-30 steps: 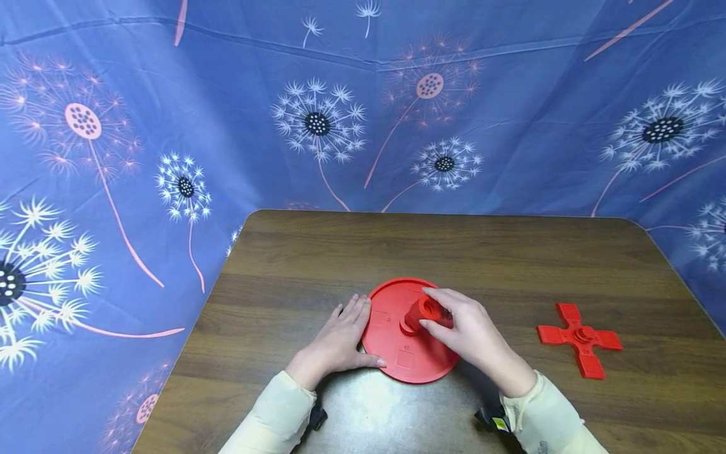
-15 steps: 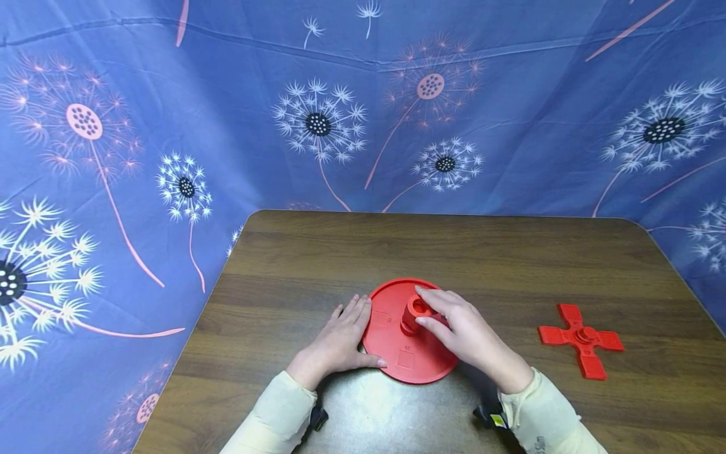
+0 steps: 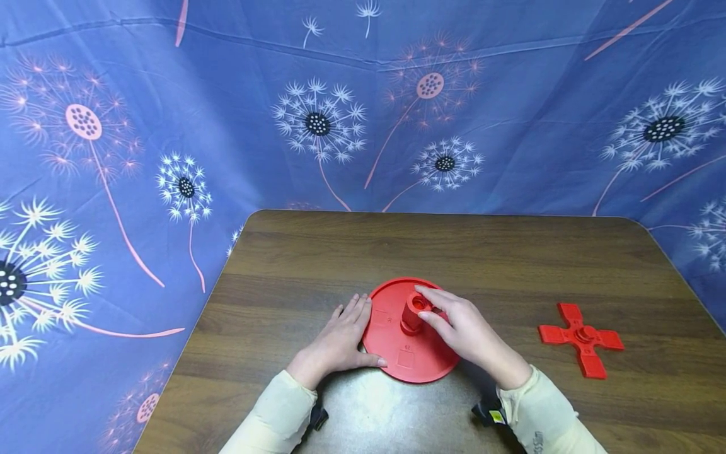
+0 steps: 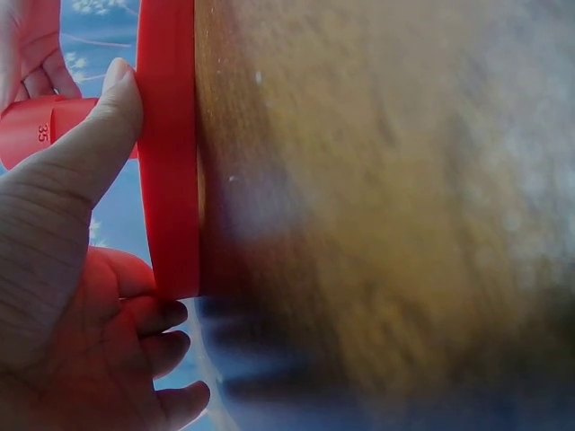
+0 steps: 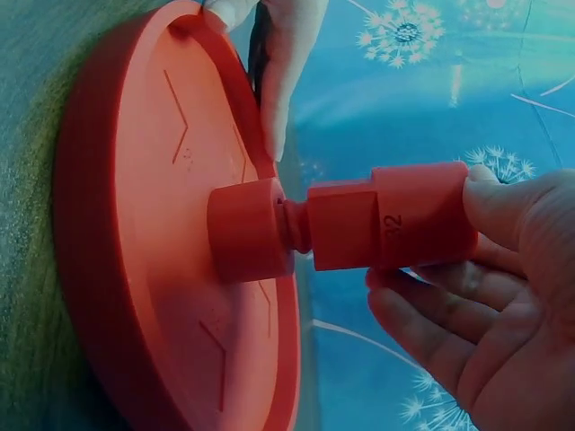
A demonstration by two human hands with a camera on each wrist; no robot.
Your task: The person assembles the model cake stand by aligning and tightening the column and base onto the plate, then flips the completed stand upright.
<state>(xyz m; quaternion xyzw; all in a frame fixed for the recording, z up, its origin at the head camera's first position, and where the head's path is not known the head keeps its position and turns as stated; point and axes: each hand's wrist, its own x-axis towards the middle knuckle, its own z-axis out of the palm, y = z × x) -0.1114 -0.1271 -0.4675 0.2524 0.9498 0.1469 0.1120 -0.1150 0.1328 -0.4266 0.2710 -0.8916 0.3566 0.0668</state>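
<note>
A red plastic round base [image 3: 431,359], with a raised rim and a central collar [image 5: 252,229], lies on the table. My left hand [image 3: 340,340] rests at its left edge, fingers straight along the rim and thumb [image 4: 112,117] over the near side. Above the collar, my right hand [image 3: 467,325] pinches a red hollow stepped column [image 5: 422,215] between thumb and fingers. The column is marked with small numbers and stands in line with the collar. A narrow neck [image 5: 296,224] shows between them in the right wrist view. The column's open top [image 3: 420,303] faces up.
To the right lies a red cross-shaped piece [image 3: 584,335] with a raised round stub at its middle. The wooden table [image 3: 317,252] ends at a blue dandelion-print cloth [image 3: 238,94] at the back and left.
The column has come from a tilt to upright over the collar, and my right hand has shifted slightly left with it. My left hand and the base have stayed in place.
</note>
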